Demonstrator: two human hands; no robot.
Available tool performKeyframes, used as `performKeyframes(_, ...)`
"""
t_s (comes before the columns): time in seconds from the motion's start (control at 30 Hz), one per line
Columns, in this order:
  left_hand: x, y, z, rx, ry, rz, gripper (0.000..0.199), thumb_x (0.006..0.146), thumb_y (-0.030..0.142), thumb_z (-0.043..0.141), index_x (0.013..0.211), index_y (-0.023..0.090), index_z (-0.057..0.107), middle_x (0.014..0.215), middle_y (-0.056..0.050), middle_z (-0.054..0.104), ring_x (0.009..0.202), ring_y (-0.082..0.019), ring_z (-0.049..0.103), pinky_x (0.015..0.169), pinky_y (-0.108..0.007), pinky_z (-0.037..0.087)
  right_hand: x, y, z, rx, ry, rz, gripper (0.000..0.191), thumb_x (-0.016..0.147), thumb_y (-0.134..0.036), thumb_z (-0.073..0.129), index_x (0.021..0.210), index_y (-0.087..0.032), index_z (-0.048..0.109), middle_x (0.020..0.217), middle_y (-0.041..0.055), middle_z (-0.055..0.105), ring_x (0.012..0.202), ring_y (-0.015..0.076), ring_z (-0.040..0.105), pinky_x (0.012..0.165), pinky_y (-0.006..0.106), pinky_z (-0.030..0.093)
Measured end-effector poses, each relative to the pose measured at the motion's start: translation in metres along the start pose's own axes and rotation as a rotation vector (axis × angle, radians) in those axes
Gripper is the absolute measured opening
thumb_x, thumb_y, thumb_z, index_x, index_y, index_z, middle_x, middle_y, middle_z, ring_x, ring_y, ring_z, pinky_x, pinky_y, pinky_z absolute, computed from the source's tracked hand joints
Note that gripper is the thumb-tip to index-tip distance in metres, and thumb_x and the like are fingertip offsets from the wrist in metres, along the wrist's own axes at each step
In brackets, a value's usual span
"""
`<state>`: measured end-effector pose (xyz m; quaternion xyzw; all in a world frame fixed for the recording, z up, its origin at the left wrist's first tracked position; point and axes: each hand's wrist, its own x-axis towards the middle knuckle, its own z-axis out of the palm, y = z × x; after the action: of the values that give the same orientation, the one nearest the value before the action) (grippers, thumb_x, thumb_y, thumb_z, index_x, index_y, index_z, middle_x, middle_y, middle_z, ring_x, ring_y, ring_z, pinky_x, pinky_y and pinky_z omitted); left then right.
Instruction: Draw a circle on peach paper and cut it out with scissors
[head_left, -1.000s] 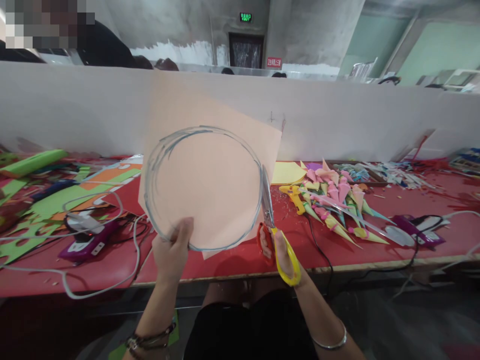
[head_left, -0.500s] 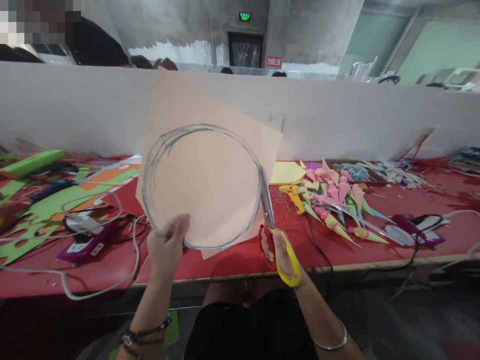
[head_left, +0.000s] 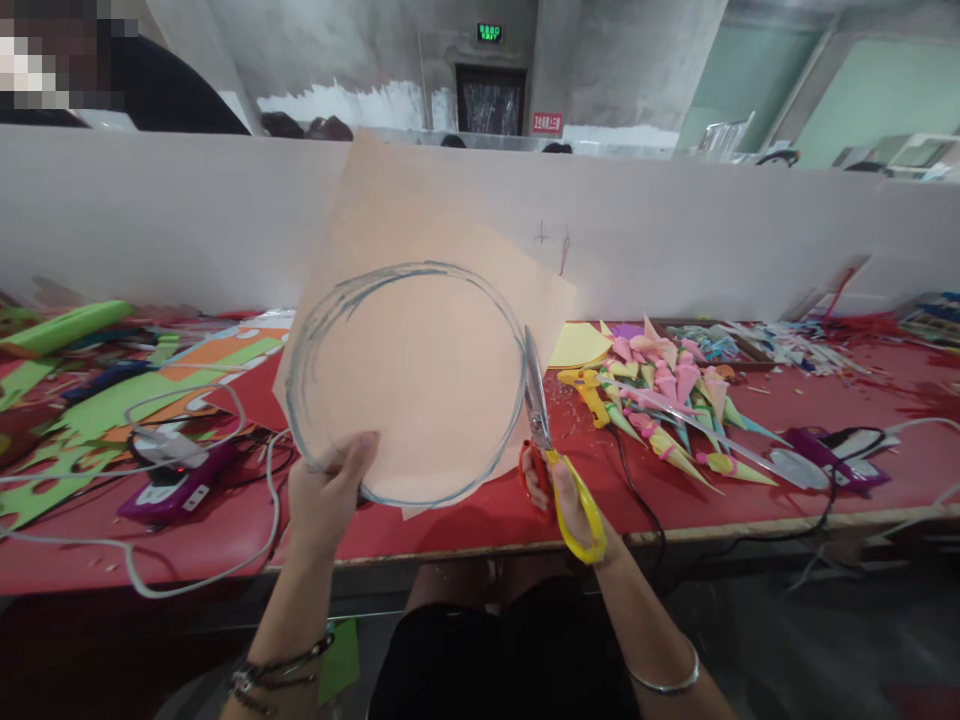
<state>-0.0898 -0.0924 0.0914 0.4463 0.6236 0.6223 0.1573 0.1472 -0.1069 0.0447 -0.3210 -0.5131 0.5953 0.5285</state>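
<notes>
A peach-coloured sheet of paper [head_left: 420,390] is held upright above the table, with a large circle drawn on it in rough blue-grey lines. My left hand [head_left: 330,500] pinches its lower left edge, thumb in front and fingers behind. In my right hand [head_left: 559,490] is a pair of scissors [head_left: 537,395] with one red and one yellow handle loop. Their blades point up along the right side of the drawn circle, at the paper's cut edge. Below the blades, the paper's lower right edge follows the circle line.
Right of the scissors lie a yellow glue gun [head_left: 589,395] and a pile of pastel paper cones [head_left: 675,390]. Purple power strips [head_left: 176,490] with white cables sit at both sides. Green paper scraps [head_left: 82,430] cover the left. A white partition [head_left: 675,240] stands behind; a person is beyond it.
The paper has turned slightly clockwise, its top corner shifting right and its circle a little lower. The scissors have moved slightly right with my right hand.
</notes>
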Motion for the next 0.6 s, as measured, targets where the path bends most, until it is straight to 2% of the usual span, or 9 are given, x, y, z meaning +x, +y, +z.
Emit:
performKeyframes(0.17,0.003,0.004,0.0,-0.029,-0.034,-0.028,0.026,0.051,0.039,0.066,0.062,0.016,0.066,0.064,-0.003,0.068,0.063,-0.02,0.061,0.055,-0.028,0.052,0.001,0.002,-0.001,0.027,0.038,0.045,0.044,0.074,-0.062,0.038,0.074,-0.019,0.043,0.053,-0.0074,0.023,0.041,0.0055,0.017,0.036,0.02,0.014)
performKeyframes(0.37,0.01,-0.001,-0.001,-0.076,-0.025,-0.085,0.028,0.049,0.037,0.069,0.066,0.015,0.064,0.069,-0.004,0.067,0.065,-0.019,0.06,0.055,-0.027,0.05,0.001,0.004,0.0,0.0,0.106,0.039,0.042,0.075,-0.06,0.04,0.071,-0.018,0.043,0.051,-0.0072,0.024,0.041,0.006,0.018,0.036,0.02,0.013)
performKeyframes(0.47,0.015,-0.004,0.002,-0.185,-0.045,-0.148,0.028,0.05,0.037,0.068,0.068,0.016,0.062,0.069,-0.002,0.065,0.065,-0.015,0.058,0.058,-0.025,0.048,0.0,-0.001,0.001,-0.033,0.145,0.058,0.044,0.075,-0.062,0.038,0.07,-0.018,0.043,0.05,-0.007,0.026,0.04,0.006,0.019,0.036,0.02,0.014)
performKeyframes(0.6,0.017,-0.003,0.011,-0.4,-0.004,-0.204,0.027,0.05,0.037,0.068,0.062,0.017,0.054,0.061,0.002,0.058,0.059,-0.011,0.053,0.058,-0.023,0.045,-0.001,-0.002,0.002,-0.078,0.144,0.058,0.044,0.075,-0.061,0.038,0.068,-0.018,0.044,0.047,-0.0073,0.027,0.039,0.0059,0.022,0.035,0.02,0.018)
